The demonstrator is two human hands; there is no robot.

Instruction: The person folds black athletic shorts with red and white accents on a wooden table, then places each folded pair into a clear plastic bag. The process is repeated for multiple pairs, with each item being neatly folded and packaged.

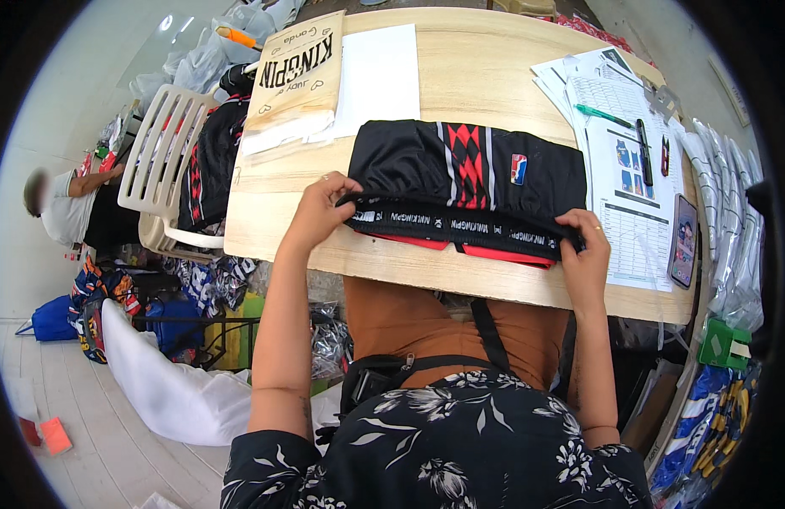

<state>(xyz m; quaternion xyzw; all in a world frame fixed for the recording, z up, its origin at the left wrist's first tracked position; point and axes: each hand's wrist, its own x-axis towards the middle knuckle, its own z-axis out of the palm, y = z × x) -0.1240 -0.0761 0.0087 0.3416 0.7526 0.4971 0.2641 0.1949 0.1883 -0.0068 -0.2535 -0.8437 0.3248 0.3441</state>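
Note:
Black shorts (401,161) with a red-and-black diamond stripe lie folded on the wooden table (469,51) in front of me. Their elastic waistband (460,222), printed in white inside, faces me, and a strip of red fabric shows beneath it. My left hand (322,208) pinches the waistband at its left end. At the right end, my right hand (584,242) grips the same band between thumb and fingers. The band is stretched out nearly straight between both hands.
Clear plastic bags (291,127) and a white sheet (377,76) lie at the table's far left. Printed papers (630,220), pens and a phone (684,240) are on the right. A white chair (159,157) holding dark garments stands left; a person (74,199) is beyond it.

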